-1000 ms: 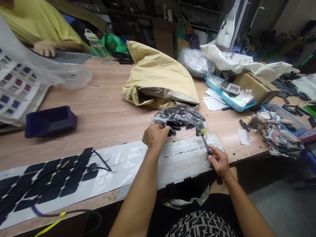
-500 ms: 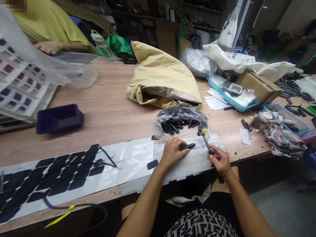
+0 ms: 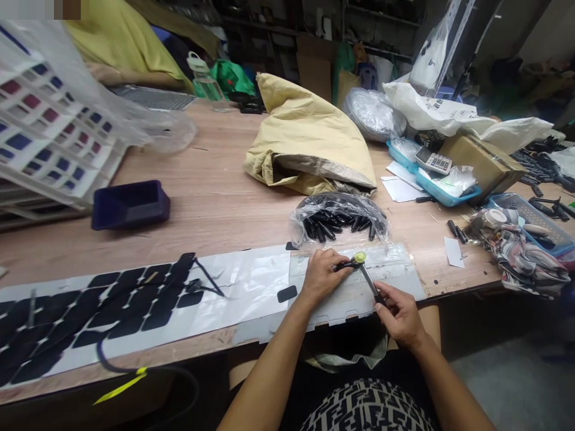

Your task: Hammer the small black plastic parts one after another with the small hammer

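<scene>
Pressed on the white board, my left hand is closed around a small black cylindrical piece, which lies nearly flat. My right hand grips a small hammer by its dark handle. The hammer's yellow-green head touches or sits just over the right end of the black piece; which of the two I cannot tell. Just beyond my hands lies a clear plastic bag with several similar black pieces inside.
A yellow sack lies behind the bag. Left are a dark purple bin, a white crate and a sheet with black patches. Blue trays and a patterned cloth sit right. Another person's arm rests at far left.
The hammer head has come down and left onto or close to the end of the black piece. My left hand still holds the piece. The whole view has shifted slightly.
</scene>
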Tool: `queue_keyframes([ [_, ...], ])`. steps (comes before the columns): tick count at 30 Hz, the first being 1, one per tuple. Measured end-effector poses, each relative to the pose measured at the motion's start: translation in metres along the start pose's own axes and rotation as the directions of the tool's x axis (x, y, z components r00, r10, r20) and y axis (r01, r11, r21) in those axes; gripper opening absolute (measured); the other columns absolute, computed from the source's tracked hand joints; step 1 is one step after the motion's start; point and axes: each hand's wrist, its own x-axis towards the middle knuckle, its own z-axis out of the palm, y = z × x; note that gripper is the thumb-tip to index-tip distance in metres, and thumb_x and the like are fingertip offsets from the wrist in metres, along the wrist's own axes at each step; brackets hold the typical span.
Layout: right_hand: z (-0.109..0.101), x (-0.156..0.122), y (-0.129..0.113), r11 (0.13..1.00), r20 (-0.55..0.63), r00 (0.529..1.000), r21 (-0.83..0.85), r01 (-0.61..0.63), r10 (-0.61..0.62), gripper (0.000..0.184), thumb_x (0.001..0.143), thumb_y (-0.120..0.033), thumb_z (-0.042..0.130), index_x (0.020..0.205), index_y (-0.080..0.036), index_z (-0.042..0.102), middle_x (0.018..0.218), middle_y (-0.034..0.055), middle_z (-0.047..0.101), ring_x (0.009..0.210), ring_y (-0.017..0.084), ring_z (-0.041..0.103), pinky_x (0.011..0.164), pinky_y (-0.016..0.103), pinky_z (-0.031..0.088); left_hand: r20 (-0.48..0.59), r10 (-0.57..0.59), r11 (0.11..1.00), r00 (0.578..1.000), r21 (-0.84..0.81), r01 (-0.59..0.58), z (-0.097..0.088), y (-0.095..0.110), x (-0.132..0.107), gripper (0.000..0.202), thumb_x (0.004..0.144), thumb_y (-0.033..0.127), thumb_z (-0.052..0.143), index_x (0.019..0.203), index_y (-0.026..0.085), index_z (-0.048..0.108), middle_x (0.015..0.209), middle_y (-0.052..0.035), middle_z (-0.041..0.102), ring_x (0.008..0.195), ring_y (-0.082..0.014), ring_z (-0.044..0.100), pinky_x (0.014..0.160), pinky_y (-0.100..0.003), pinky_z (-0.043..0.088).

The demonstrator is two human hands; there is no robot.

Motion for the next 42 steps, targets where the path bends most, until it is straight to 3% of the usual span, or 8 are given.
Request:
queue_keyframes([
  [8,0.002,0.006,-0.005,0.983,0.043,0.993,-0.142,0.115,-0.110,0.045,0.081,-0.014,0.060,0.125,-0.018,0.067,0.095,0.0097,0.072,0.057,0.014,0.056,0.049,0.025,0.050,-0.009,0.001,1.000,1.000,0.010,-0.001,-0.001,0.005,0.000,0.018,0.083,0.039,0.068,0.095,0.029,0.078,0.084,-0.0018,0.065,0.086,-0.0204,0.051,0.082,-0.035,0.037],
  [19,-0.005,0.005,-0.002,0.990,-0.020,0.999,-0.137,0.033,-0.036,0.044,0.081,-0.017,0.062,0.124,-0.016,0.068,0.084,0.0064,0.067,0.047,0.010,0.046,0.042,0.023,0.041,0.007,-0.017,0.999,1.000,0.028,0.017,-0.001,0.003,0.001,0.021,0.080,0.038,0.069,0.096,0.027,0.077,0.088,-0.0023,0.066,0.090,-0.0223,0.051,0.085,-0.037,0.038],
  [24,-0.010,0.009,0.005,0.997,-0.035,0.997,-0.036,-0.068,0.067,0.043,0.084,-0.021,0.061,0.126,-0.015,0.066,0.080,0.0037,0.062,0.045,0.008,0.045,0.042,0.022,0.042,0.014,-0.016,1.000,1.000,0.024,0.016,-0.002,0.005,0.000,0.020,0.081,0.037,0.069,0.095,0.026,0.077,0.089,-0.0023,0.066,0.092,-0.0224,0.052,0.085,-0.037,0.038],
  [32,-0.012,0.029,0.025,0.956,-0.083,0.986,0.269,-0.118,0.145,0.042,0.085,-0.026,0.060,0.125,-0.017,0.063,0.080,0.0020,0.064,0.045,0.009,0.054,0.044,0.023,0.047,0.025,-0.006,1.000,1.000,0.010,0.006,-0.006,0.007,0.001,0.021,0.084,0.039,0.066,0.096,0.025,0.075,0.089,-0.0038,0.066,0.094,-0.0243,0.052,0.088,-0.039,0.039],
  [35,-0.013,0.029,0.025,0.945,-0.065,0.986,0.301,-0.127,0.153,0.042,0.084,-0.026,0.061,0.125,-0.017,0.063,0.080,0.0020,0.064,0.046,0.009,0.056,0.044,0.024,0.047,0.077,0.063,0.981,0.995,-0.187,-0.048,-0.016,0.022,-0.011,0.023,0.088,0.039,0.061,0.098,0.021,0.072,0.088,-0.0051,0.064,0.091,-0.0223,0.055,0.086,-0.037,0.043],
  [38,-0.015,0.028,0.024,0.946,-0.057,0.986,0.297,-0.131,0.155,0.041,0.084,-0.025,0.060,0.124,-0.016,0.062,0.080,0.0015,0.064,0.046,0.009,0.056,0.044,0.023,0.046,0.188,0.211,0.910,0.959,-0.395,-0.123,-0.023,0.047,-0.042,0.024,0.092,0.039,0.057,0.100,0.021,0.070,0.094,-0.0061,0.063,0.090,-0.0201,0.058,0.081,-0.033,0.048],
  [40,-0.014,0.027,0.024,0.948,-0.059,0.986,0.288,-0.133,0.156,0.041,0.084,-0.025,0.061,0.124,-0.016,0.062,0.080,0.0012,0.064,0.046,0.009,0.055,0.044,0.023,0.046,0.229,0.320,0.908,0.919,-0.350,-0.229,-0.020,0.059,-0.068,0.020,0.091,0.037,0.059,0.098,0.022,0.070,0.102,-0.0074,0.064,0.098,-0.0219,0.058,0.086,-0.035,0.048],
  [42,-0.014,0.027,0.024,0.951,-0.058,0.985,0.277,-0.140,0.162,0.041,0.084,-0.025,0.061,0.124,-0.016,0.062,0.081,0.0015,0.064,0.046,0.008,0.055,0.045,0.023,0.045,0.241,0.386,0.919,0.891,-0.186,-0.348,-0.012,0.063,-0.092,0.014,0.089,0.032,0.062,0.096,0.024,0.071,0.118,-0.0085,0.063,0.113,-0.0256,0.054,0.097,-0.041,0.045],
])
